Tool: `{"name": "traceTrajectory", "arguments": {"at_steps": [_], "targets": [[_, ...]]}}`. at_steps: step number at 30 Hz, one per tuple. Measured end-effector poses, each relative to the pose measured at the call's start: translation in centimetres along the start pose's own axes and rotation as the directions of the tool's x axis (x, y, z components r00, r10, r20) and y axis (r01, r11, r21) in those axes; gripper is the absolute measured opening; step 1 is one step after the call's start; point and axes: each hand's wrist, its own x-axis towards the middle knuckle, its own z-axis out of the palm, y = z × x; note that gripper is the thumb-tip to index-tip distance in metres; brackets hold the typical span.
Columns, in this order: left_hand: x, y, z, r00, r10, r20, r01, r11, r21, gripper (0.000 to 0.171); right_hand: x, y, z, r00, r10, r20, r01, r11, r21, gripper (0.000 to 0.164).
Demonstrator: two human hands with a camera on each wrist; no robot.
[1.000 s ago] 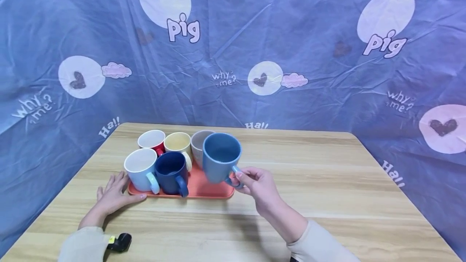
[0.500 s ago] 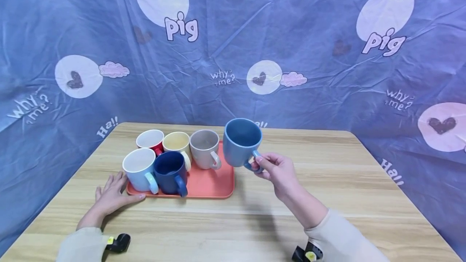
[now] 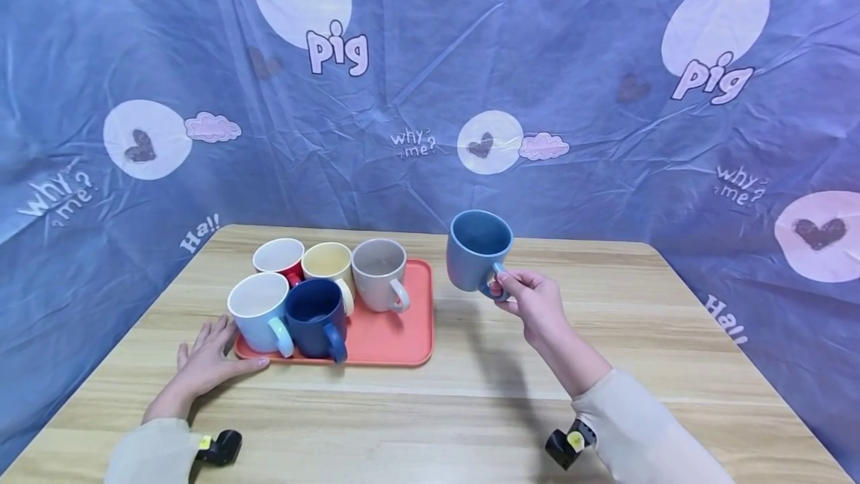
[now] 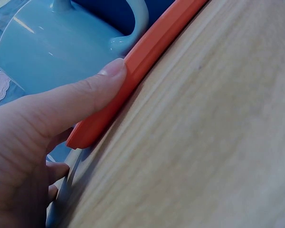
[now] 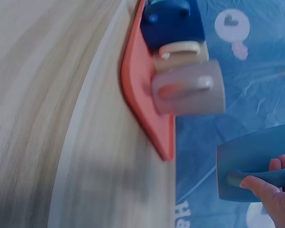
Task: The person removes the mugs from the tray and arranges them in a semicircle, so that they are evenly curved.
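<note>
My right hand pinches the handle of a blue mug, which hangs in the air to the right of an orange tray. At the tray's front left corner rests my left hand, its thumb straight along the rim and the other fingers spread at the left side. Close to it on the tray stands a light blue mug. Beside that is a navy mug. Behind them stand a red mug with a white inside, a cream mug and a grey mug.
The tray lies on a wooden table, towards its left. A blue patterned cloth hangs behind the table and along its sides. A small black device sits at the left wrist and another black device at the right.
My right hand has carried the blue mug from above the tray's right part to the right and farther back, uncovering the grey mug. My left hand stays at the tray corner.
</note>
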Motion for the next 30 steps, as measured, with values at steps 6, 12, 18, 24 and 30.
{"name": "traceTrajectory", "arguments": {"at_steps": [6,12,18,24,30], "targets": [[0.1,0.2,-0.1,1.000,0.000,0.005,0.000,1.000,0.004,0.101,1.3,1.0,-0.5,0.999,-0.001,-0.037,0.001,1.000,-0.005,0.008],[0.0,0.1,-0.1,1.000,-0.002,-0.001,0.002,1.000,0.004,0.105,2.7,2.5,-0.5,0.998,0.001,-0.070,-0.005,0.999,-0.052,0.009],[-0.1,0.0,0.1,1.000,0.012,-0.005,-0.012,1.000,0.001,0.104,3.7,4.6,-0.9,0.998,-0.037,-0.060,0.034,0.998,-0.050,0.011],[-0.1,0.0,0.2,1.000,0.011,-0.003,-0.011,1.000,0.002,0.103,5.1,6.6,-1.5,0.998,-0.032,-0.060,0.030,0.999,-0.043,0.011],[0.0,-0.1,0.1,1.000,0.013,-0.003,-0.013,1.000,-0.004,0.103,6.5,8.3,-2.3,0.999,-0.037,-0.039,0.036,0.999,-0.016,0.013]]}}
